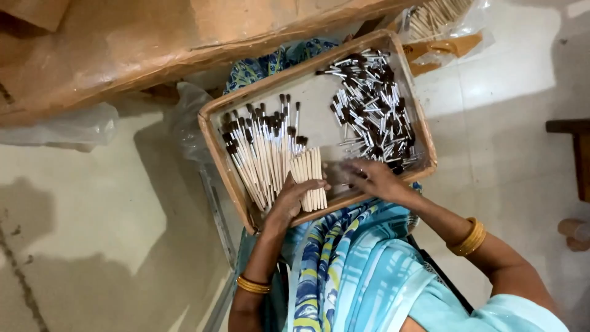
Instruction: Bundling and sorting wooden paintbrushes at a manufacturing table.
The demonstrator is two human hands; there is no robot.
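Note:
A shallow brown tray [215, 144] rests on my lap. My left hand [287, 200] grips a bundle of plain pale wooden sticks [310, 175] at the tray's near edge. Beside it lies a row of finished brushes [258, 150] with pale handles and dark tips. A loose heap of small dark-tipped brush heads with silver ferrules [372, 107] fills the tray's right side. My right hand [372, 178] is blurred, fingers spread over the near edge of that heap; nothing clearly sits in it.
A large brown cardboard sheet [153, 43] lies beyond the tray. A clear bag of wooden sticks [433, 18] sits at the top right. A plastic bag [74, 126] lies on the pale tiled floor. Dark wooden furniture [574, 154] stands at the right.

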